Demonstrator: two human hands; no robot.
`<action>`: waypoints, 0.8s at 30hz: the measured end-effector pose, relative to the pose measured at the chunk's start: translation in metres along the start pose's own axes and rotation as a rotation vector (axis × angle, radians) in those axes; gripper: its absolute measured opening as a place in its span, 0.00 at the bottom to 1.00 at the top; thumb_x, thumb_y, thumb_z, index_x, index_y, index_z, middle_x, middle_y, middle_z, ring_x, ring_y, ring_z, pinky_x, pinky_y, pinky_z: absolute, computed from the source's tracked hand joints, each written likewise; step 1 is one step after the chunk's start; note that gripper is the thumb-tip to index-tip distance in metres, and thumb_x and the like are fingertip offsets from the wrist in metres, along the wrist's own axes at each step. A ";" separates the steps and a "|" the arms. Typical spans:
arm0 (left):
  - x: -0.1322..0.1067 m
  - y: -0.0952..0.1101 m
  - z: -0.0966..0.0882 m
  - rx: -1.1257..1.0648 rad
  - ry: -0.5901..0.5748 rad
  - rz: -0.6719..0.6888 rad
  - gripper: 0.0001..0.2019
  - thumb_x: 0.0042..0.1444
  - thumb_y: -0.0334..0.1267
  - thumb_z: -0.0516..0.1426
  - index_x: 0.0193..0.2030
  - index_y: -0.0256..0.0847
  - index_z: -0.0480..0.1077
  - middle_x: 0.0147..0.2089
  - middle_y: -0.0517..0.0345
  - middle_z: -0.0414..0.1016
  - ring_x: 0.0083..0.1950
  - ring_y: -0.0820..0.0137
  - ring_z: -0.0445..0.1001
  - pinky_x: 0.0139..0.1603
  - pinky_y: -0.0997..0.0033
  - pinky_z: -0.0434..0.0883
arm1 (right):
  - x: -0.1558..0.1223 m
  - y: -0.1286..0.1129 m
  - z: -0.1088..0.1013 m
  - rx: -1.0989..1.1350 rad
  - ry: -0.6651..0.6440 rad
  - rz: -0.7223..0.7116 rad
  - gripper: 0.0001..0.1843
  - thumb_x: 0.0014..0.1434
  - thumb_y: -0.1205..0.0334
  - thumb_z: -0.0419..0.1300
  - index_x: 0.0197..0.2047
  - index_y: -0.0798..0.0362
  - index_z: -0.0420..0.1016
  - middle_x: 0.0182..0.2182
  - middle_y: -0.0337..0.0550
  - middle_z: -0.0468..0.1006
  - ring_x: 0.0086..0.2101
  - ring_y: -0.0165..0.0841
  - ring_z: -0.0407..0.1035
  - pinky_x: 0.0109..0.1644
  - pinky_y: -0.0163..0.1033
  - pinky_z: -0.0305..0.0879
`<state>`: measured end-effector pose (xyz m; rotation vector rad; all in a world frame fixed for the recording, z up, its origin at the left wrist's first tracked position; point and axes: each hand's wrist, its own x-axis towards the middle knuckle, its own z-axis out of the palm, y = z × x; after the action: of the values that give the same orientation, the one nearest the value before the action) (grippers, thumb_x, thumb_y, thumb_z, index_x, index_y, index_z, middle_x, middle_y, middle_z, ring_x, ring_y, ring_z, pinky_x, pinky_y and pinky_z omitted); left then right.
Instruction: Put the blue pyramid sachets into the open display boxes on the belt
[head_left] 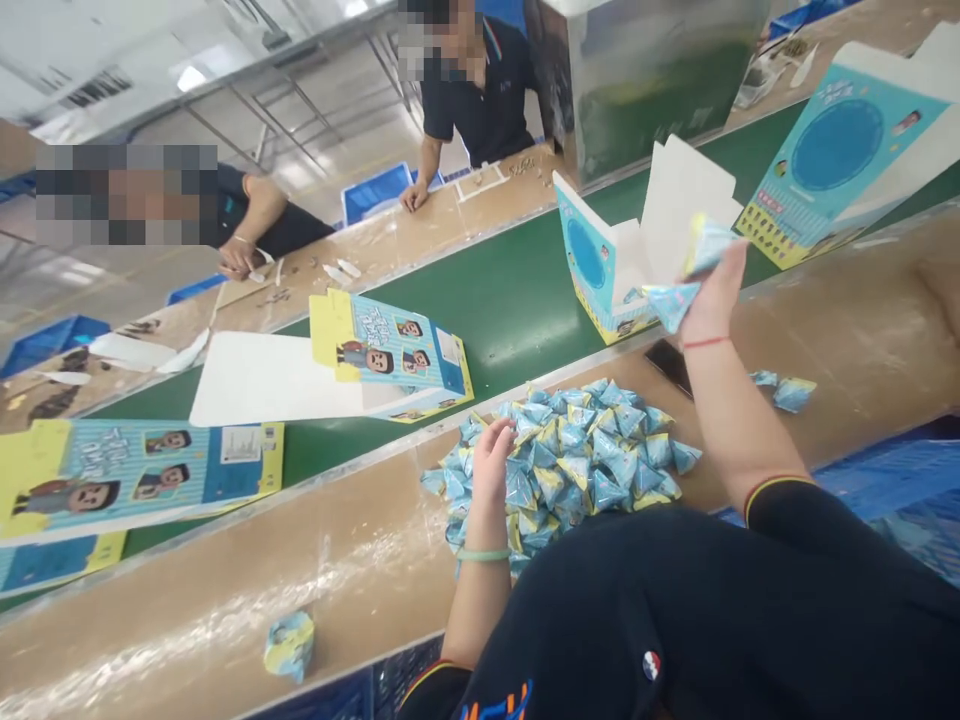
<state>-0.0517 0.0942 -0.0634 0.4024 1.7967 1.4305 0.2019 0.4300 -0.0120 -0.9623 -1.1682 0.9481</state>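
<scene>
My right hand (721, 290) is raised beside an open carton (589, 255), closed around pyramid-shaped packets. One blue-and-yellow packet (709, 245) shows above the fingers and a blue packet (670, 302) below them, slightly blurred. The carton stands with its white flaps up, and a little blue shows inside. My left hand (492, 455) is at the left edge of a heap of similar packets (574, 460). Its fingers are loosely bent and apart, and I see nothing in them.
Several printed cartons, among them a striped one (405, 350) and a tall one (840, 150), lie or stand on the green belt (502, 320). A dark phone-like object (667, 365) and loose packets (793, 393) lie near my right arm. Another packet (289, 645) lies front left. Two people work opposite.
</scene>
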 end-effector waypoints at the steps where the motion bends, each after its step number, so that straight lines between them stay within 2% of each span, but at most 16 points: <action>1: 0.001 -0.001 0.000 0.002 0.003 -0.009 0.27 0.50 0.57 0.66 0.50 0.40 0.76 0.53 0.46 0.79 0.47 0.66 0.78 0.45 0.69 0.72 | 0.023 0.004 0.007 -0.002 0.054 -0.022 0.42 0.64 0.22 0.39 0.58 0.50 0.63 0.44 0.47 0.76 0.36 0.33 0.73 0.39 0.40 0.73; 3: 0.002 -0.003 0.001 0.001 0.014 -0.002 0.28 0.49 0.58 0.66 0.50 0.40 0.76 0.53 0.46 0.79 0.47 0.65 0.79 0.45 0.69 0.72 | 0.053 0.012 0.022 -0.043 0.070 -0.017 0.38 0.60 0.26 0.55 0.56 0.51 0.67 0.47 0.49 0.76 0.44 0.35 0.75 0.49 0.43 0.75; 5: 0.002 -0.002 0.000 -0.001 0.024 0.023 0.29 0.50 0.59 0.66 0.51 0.40 0.76 0.53 0.46 0.80 0.47 0.65 0.79 0.45 0.69 0.72 | 0.061 0.021 0.027 -0.150 -0.022 -0.008 0.36 0.55 0.32 0.65 0.54 0.52 0.69 0.51 0.50 0.75 0.52 0.39 0.72 0.60 0.48 0.70; 7: 0.002 -0.001 -0.003 0.002 0.021 0.031 0.30 0.49 0.60 0.66 0.51 0.40 0.76 0.53 0.46 0.80 0.47 0.65 0.79 0.46 0.68 0.73 | 0.048 0.030 0.021 -0.251 -0.032 -0.004 0.34 0.54 0.37 0.68 0.54 0.53 0.70 0.55 0.51 0.74 0.57 0.41 0.69 0.66 0.52 0.64; 8: 0.001 0.000 -0.005 0.008 0.021 0.029 0.30 0.48 0.61 0.66 0.51 0.40 0.76 0.53 0.46 0.80 0.47 0.65 0.79 0.46 0.68 0.73 | 0.035 0.033 0.014 -0.294 -0.016 0.006 0.33 0.55 0.37 0.66 0.54 0.53 0.70 0.57 0.53 0.72 0.58 0.41 0.68 0.68 0.53 0.62; 10: -0.001 0.001 -0.009 0.031 0.024 0.023 0.31 0.46 0.61 0.67 0.51 0.40 0.77 0.54 0.45 0.80 0.47 0.64 0.79 0.47 0.67 0.73 | -0.005 0.035 -0.003 -0.374 -0.075 0.054 0.31 0.60 0.37 0.61 0.55 0.54 0.71 0.58 0.56 0.71 0.58 0.43 0.68 0.68 0.55 0.60; 11: -0.003 0.001 -0.009 0.047 0.032 0.024 0.32 0.46 0.61 0.68 0.50 0.40 0.77 0.54 0.45 0.80 0.48 0.63 0.79 0.47 0.66 0.73 | -0.030 0.035 -0.011 -0.424 -0.181 0.092 0.32 0.62 0.37 0.58 0.56 0.54 0.71 0.58 0.58 0.71 0.58 0.45 0.68 0.69 0.57 0.59; 12: -0.005 0.000 -0.009 0.065 0.042 0.029 0.31 0.45 0.61 0.68 0.50 0.40 0.78 0.53 0.45 0.80 0.48 0.62 0.79 0.46 0.66 0.74 | -0.058 0.035 -0.018 -0.469 -0.424 0.132 0.33 0.62 0.37 0.57 0.59 0.54 0.71 0.59 0.60 0.71 0.59 0.46 0.67 0.69 0.58 0.58; 14: -0.009 -0.002 -0.004 0.090 0.056 0.042 0.31 0.46 0.62 0.67 0.49 0.40 0.78 0.52 0.45 0.81 0.48 0.60 0.80 0.46 0.64 0.74 | -0.116 0.037 -0.028 -0.453 -0.720 0.153 0.37 0.48 0.38 0.71 0.55 0.53 0.77 0.57 0.59 0.75 0.58 0.51 0.69 0.67 0.57 0.62; 16: -0.012 -0.004 0.005 0.099 0.045 0.046 0.31 0.45 0.63 0.66 0.47 0.41 0.79 0.51 0.45 0.82 0.48 0.58 0.81 0.46 0.62 0.75 | -0.166 0.047 -0.031 -0.477 -0.952 0.174 0.46 0.30 0.44 0.80 0.53 0.54 0.81 0.56 0.61 0.77 0.59 0.59 0.69 0.64 0.62 0.65; 17: -0.012 -0.005 0.010 0.097 0.031 0.046 0.31 0.45 0.64 0.66 0.47 0.41 0.79 0.51 0.44 0.82 0.49 0.56 0.81 0.47 0.61 0.75 | -0.185 0.054 -0.030 -0.575 -1.084 0.208 0.49 0.29 0.44 0.80 0.56 0.54 0.80 0.62 0.63 0.73 0.64 0.62 0.63 0.67 0.64 0.60; 18: -0.012 -0.005 0.015 0.093 0.016 0.048 0.31 0.44 0.64 0.66 0.47 0.41 0.79 0.51 0.44 0.82 0.50 0.55 0.81 0.48 0.60 0.75 | -0.198 0.062 -0.028 -0.663 -1.159 0.239 0.51 0.31 0.45 0.80 0.60 0.54 0.78 0.67 0.65 0.66 0.69 0.64 0.54 0.71 0.65 0.53; 20: -0.011 -0.004 0.023 0.092 -0.011 0.064 0.32 0.44 0.65 0.66 0.47 0.41 0.79 0.52 0.43 0.82 0.52 0.53 0.81 0.51 0.58 0.76 | -0.213 0.077 -0.023 -0.771 -1.184 0.274 0.51 0.36 0.46 0.79 0.63 0.54 0.76 0.73 0.65 0.56 0.73 0.64 0.43 0.75 0.63 0.44; 21: -0.010 -0.003 0.026 0.093 -0.021 0.074 0.33 0.44 0.65 0.66 0.48 0.41 0.79 0.53 0.43 0.82 0.52 0.52 0.81 0.51 0.57 0.76 | -0.215 0.082 -0.021 -0.804 -1.148 0.280 0.48 0.38 0.47 0.78 0.62 0.54 0.77 0.74 0.65 0.53 0.74 0.64 0.40 0.75 0.62 0.42; 23: -0.010 -0.004 0.028 0.092 -0.034 0.093 0.33 0.43 0.66 0.65 0.48 0.41 0.79 0.53 0.43 0.81 0.51 0.52 0.81 0.52 0.56 0.76 | -0.216 0.088 -0.020 -0.821 -1.027 0.268 0.36 0.46 0.48 0.75 0.57 0.53 0.81 0.74 0.63 0.53 0.73 0.62 0.43 0.75 0.59 0.42; 24: -0.009 -0.005 0.027 0.090 -0.036 0.100 0.33 0.43 0.66 0.65 0.48 0.42 0.79 0.53 0.43 0.81 0.52 0.52 0.81 0.53 0.56 0.76 | -0.217 0.089 -0.021 -0.815 -0.955 0.258 0.29 0.51 0.48 0.72 0.54 0.52 0.83 0.73 0.60 0.57 0.72 0.59 0.48 0.75 0.58 0.45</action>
<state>-0.0245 0.1047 -0.0664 0.5675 1.8387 1.4048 0.1844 0.2500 -0.1628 -1.3628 -2.3951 1.2074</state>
